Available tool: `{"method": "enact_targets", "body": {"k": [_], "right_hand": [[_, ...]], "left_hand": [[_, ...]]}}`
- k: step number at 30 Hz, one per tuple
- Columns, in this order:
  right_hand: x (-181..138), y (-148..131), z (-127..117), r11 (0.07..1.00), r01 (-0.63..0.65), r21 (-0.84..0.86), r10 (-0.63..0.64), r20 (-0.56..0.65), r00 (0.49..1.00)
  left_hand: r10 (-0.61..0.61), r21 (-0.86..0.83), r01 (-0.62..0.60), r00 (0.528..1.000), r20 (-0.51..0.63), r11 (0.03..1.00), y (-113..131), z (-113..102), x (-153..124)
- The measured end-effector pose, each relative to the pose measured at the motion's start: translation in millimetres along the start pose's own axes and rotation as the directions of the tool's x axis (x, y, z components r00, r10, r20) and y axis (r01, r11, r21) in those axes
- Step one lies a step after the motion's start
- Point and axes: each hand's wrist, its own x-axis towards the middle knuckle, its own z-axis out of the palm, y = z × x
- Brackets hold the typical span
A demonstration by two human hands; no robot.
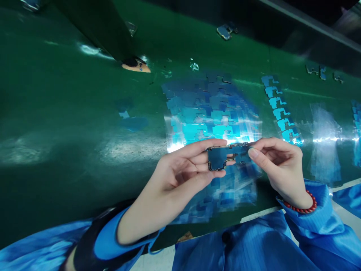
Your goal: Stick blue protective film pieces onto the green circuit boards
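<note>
- I see the board [217, 159] raised between both hands, long axis nine to three o'clock.
- My left hand [180, 171] grasps its nine-o'clock end, thumb at the six-o'clock edge.
- My right hand [283, 169] pinches its three-o'clock end; neither is nearer.
- Films [193, 131] lie beyond, toward twelve.

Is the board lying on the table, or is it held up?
Held up: the left hand curls behind the board, and the right hand pinches its right end.

Shiny blue smock [254, 241]; red beaded right bracelet [314, 201]; blue-and-black left wristband [108, 239].
</note>
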Motion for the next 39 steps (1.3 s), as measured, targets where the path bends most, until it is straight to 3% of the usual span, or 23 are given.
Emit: {"method": "enact_targets", "body": {"k": [4, 10, 24, 39], "right_hand": [[-0.2, -0.1, 0.1, 1.0, -0.002, 0.028, 0.002, -0.001, 1.0], [-0.5, -0.6, 0.6, 0.999, -0.002, 0.044, 0.002, -0.002, 1.0], [0.0, -1.1, 2.4, 1.0, -0.007, 0.029, 0.007, -0.005, 1.0], [0.5, -0.4, 4.9, 1.0, -0.002, 0.02, 0.003, -0.013, 1.0]], "left_hand": [[0.031, -0.07, -0.028, 0.999, 0.039, 0.997, -2.5, -1.7, 1.0], [-0.011, 0.004, 0.011, 1.0, -0.026, 1.0, 1.3, 1.5, -0.3], [0.026, 0.041, -0.024, 0.999, -0.039, 0.999, -2.1, 0.8, 1.3], [-0.002, -0.205, 0.006, 1.0, 0.023, 0.979, -9.7, -3.1, 3.9]]}}
